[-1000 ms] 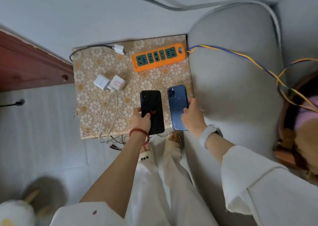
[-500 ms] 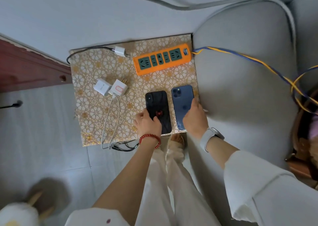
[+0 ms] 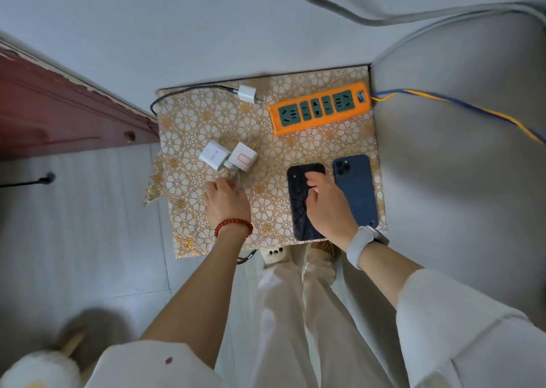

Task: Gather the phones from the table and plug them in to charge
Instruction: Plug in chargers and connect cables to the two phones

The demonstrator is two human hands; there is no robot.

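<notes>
We see bare patterned table [image 3: 266, 207] between the paired white chargers [image 3: 227, 157] and the black phone [image 3: 298, 204]. The orange power strip [image 3: 320, 108] spans the far right edge; cloth lies open between it and both phones. The blue phone [image 3: 356, 186] lies just beside the sofa arm [image 3: 443, 180]. A third charger [image 3: 246, 93] sits far left of the strip.

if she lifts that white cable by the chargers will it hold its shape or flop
Probably flop: the white cable is thin and already lies in loose curves on the table. It looks light, so lifting it may drag the two white chargers it runs to. Her left hand is at it now.
</notes>
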